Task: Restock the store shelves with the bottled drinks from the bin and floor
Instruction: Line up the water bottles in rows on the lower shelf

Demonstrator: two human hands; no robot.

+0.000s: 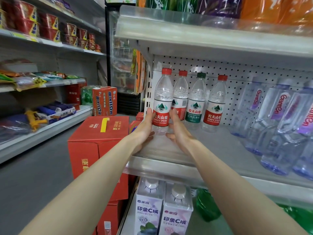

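A clear water bottle with a red cap and red label stands upright at the left end of the white middle shelf. My left hand presses its left side and my right hand presses its right side, so the bottle is held between both palms. Behind and to its right stand three more bottles: a red-capped one, a green-capped one and another red-capped one. Both forearms reach in from the bottom of the view.
Clear bottles with pink lettering fill the shelf's right side. White drink cartons and green bottles sit on the shelf below. Stacked red cardboard boxes stand on the grey floor at the left. The opposite shelving holds noodle cups.
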